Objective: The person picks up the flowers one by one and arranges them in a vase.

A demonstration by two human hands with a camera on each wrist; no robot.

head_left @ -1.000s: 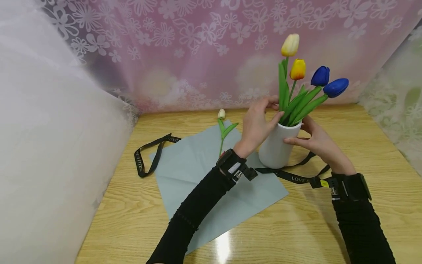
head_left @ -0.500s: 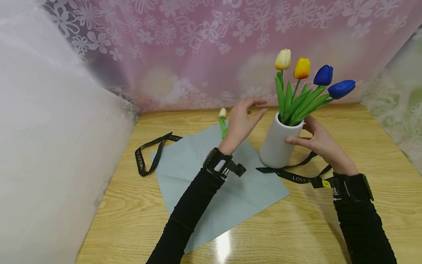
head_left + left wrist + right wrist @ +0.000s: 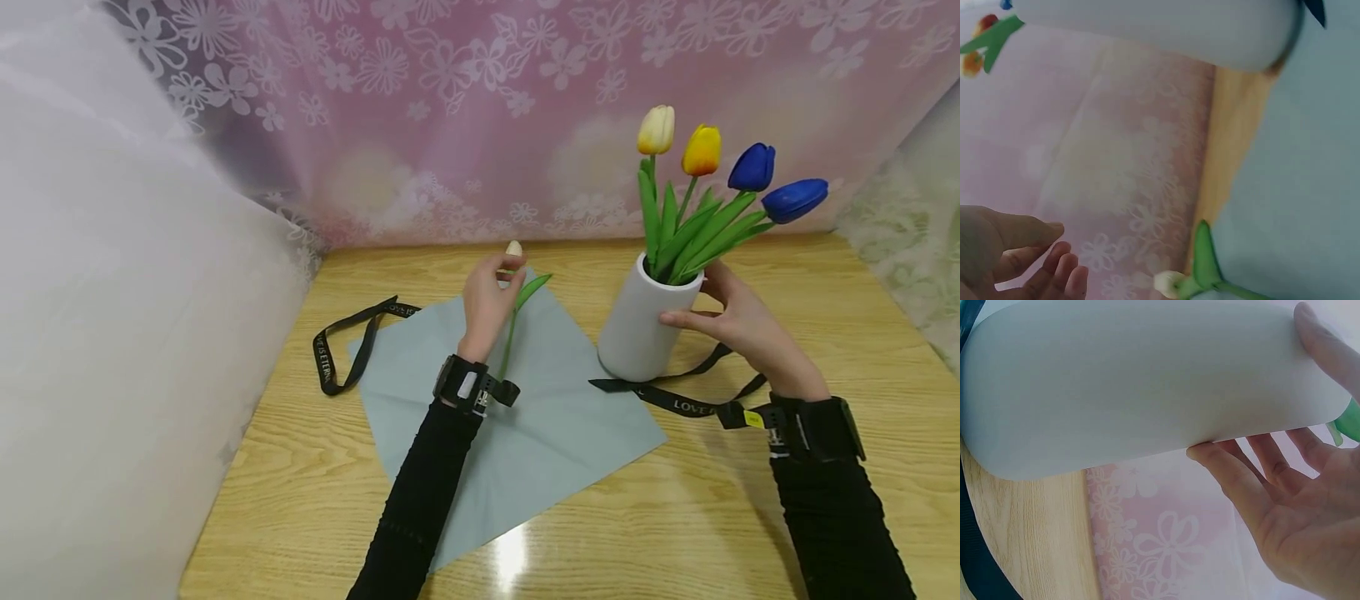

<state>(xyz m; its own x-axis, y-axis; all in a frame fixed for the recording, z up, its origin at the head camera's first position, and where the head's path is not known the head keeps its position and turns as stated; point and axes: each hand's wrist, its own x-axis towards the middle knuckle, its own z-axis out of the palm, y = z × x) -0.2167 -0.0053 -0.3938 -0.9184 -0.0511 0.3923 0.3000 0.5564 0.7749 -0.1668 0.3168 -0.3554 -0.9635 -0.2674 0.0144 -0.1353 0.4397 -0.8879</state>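
Observation:
My left hand hovers over a single white tulip lying on a grey-blue sheet of wrapping paper. Its fingers are loosely bent with nothing between them, and in the left wrist view the tulip's flower lies apart from the fingertips. My right hand grips a white vase near its rim, thumb on the near side and fingers behind. Inside the vase, which leans right in the head view, stand a white tulip, a yellow-orange tulip and two blue tulips.
A black lettered ribbon lies by the vase's base, and another length of ribbon loops out left of the paper. A pink floral curtain hangs behind the wooden table, with white fabric at the left.
My left hand has let go of the tulips in the vase and moved left, over the lying white tulip. The vase tulips have spread out. My right hand keeps its grip on the vase.

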